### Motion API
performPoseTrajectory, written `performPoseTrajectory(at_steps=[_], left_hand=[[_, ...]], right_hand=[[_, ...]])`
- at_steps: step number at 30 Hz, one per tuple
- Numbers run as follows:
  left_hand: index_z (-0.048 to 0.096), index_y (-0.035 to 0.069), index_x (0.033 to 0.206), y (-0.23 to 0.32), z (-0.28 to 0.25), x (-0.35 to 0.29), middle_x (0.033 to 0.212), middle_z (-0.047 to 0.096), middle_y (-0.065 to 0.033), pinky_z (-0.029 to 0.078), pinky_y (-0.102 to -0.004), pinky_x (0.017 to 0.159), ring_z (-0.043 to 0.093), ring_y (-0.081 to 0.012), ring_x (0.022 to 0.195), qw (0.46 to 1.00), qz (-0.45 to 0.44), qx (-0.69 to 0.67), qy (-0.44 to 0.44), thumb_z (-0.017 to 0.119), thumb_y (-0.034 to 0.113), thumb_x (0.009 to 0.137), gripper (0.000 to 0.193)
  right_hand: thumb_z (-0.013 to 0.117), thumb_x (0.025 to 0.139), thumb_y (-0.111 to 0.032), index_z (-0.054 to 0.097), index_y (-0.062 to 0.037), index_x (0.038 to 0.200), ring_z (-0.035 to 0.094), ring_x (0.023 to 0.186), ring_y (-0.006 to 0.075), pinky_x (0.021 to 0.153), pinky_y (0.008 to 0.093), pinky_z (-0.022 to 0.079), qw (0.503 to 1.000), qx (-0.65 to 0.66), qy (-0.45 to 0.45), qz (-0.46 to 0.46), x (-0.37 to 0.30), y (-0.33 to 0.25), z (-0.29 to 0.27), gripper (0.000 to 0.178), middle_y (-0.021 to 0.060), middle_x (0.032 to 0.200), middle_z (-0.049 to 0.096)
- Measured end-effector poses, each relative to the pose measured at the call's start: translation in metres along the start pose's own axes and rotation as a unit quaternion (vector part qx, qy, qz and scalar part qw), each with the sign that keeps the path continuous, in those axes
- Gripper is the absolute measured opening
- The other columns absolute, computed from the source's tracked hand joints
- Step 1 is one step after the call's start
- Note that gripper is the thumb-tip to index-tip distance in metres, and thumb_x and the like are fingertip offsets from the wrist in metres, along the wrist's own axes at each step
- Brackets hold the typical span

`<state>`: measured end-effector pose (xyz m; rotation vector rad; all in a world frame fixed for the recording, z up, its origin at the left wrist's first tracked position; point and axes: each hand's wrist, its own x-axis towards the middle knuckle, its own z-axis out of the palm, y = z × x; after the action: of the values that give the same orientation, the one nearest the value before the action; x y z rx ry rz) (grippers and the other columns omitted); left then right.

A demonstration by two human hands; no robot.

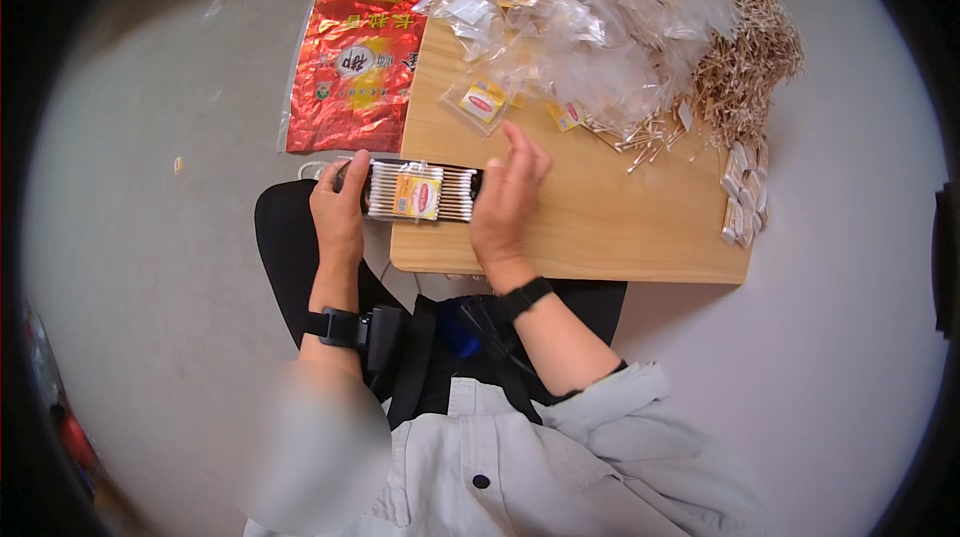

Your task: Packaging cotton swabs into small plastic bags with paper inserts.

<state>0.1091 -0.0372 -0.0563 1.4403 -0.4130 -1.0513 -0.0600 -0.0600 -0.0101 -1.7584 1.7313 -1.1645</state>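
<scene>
A pack of cotton swabs [455,194] lies at the table's left front edge, its swabs side by side with a yellow, white and red label [418,194] over them. Beneath the swabs, black edges of a holder or tray show. My left hand [340,207] is closed around the pack's left end, thumb along the near side of that end. Against the other end rests my right hand [508,199], fingers stretched out and pointing away from me. Whether clear film covers the swabs is hard to make out.
Clear plastic bags [610,27] heap on the far half of the wooden table [600,227]. Loose swabs [750,57] pile along its right side, near bundled white packs [743,192]. A labelled bag [482,102] lies beyond my hands. A red sack [355,57] hangs at the left edge.
</scene>
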Motion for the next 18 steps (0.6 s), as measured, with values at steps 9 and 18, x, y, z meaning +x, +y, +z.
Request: performPoseTrajectory(at_steps=[9, 18], left_hand=[[0.068, 0.003, 0.086, 0.010, 0.003, -0.007, 0.074, 0.061, 0.0054, 0.040, -0.0208, 0.060, 0.051, -0.0021, 0.063, 0.993, -0.085, -0.059, -0.054, 0.066, 0.027, 0.094, 0.026], [0.068, -0.001, 0.091, 0.003, 0.004, -0.009, 0.077, 0.063, 0.0042, 0.043, -0.0206, 0.060, 0.052, -0.0018, 0.066, 0.999, -0.025, -0.028, -0.035, 0.069, 0.023, 0.092, 0.024]], right_hand=[[0.032, 0.105, -0.024, 0.035, 0.0025, 0.140, 0.041, 0.129, 0.0214, 0.114, 0.0347, 0.028, 0.943, 0.293, -0.029, 0.152, -0.025, -0.018, 0.010, 0.044, 0.0158, 0.137, 0.044], [0.035, 0.105, -0.021, 0.035, 0.0027, 0.140, 0.043, 0.126, 0.0270, 0.110, 0.0388, 0.033, 0.956, 0.264, -0.054, 0.118, -0.032, -0.023, 0.027, 0.042, 0.0181, 0.135, 0.041]])
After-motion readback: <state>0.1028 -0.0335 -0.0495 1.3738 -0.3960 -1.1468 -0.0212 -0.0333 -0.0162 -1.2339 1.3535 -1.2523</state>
